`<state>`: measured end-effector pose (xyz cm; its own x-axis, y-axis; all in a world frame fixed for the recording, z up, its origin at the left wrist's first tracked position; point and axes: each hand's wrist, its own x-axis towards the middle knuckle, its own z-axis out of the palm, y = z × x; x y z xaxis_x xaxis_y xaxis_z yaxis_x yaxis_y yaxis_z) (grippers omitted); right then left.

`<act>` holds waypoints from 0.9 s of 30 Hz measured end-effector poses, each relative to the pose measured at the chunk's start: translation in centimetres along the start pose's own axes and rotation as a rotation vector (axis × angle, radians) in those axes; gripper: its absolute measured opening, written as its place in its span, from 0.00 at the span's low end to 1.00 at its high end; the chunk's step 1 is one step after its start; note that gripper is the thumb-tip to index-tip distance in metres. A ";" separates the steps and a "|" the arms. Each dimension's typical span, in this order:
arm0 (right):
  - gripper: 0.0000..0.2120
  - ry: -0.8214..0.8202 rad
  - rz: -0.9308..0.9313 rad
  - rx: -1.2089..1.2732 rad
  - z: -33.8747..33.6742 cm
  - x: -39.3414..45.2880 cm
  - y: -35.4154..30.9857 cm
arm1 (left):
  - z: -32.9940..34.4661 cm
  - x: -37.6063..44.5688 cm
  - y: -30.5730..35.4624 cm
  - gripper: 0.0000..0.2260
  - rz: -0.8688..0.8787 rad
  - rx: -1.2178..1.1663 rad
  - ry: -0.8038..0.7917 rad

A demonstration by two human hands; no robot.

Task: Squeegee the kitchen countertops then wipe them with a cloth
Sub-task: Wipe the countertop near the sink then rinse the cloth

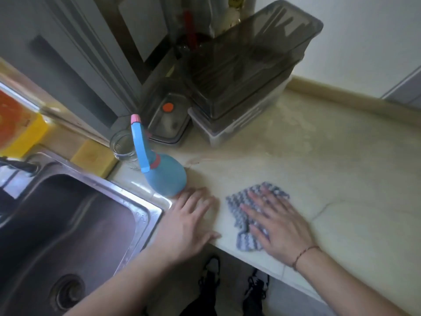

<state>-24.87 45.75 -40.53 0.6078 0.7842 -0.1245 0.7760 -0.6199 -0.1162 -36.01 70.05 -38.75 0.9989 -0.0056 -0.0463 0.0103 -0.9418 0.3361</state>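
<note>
The right hand (280, 226) lies flat, fingers spread, on the cloth (248, 215). The left hand (189, 224) rests flat on the counter (330, 174), fingers straight, at nine o'clock from the cloth.

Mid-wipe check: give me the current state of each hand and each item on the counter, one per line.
right hand: flat, fingers spread, pressing the cloth
left hand: flat on the countertop edge, holding nothing
cloth: crumpled under the right hand
spray bottle: upright, beside the left hand
glass jar: upright, lidless
countertop: streaky
</note>
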 end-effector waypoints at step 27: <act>0.32 0.058 0.317 -0.012 -2.8 11.9 22.9 | -0.3 3.7 3.8 0.41 -0.465 -0.028 -0.087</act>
<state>0.62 40.95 -41.88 0.8282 0.5522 -0.0963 0.5479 -0.8337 -0.0685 -32.24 66.58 -37.37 0.8807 0.3850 -0.2759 0.4576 -0.8419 0.2859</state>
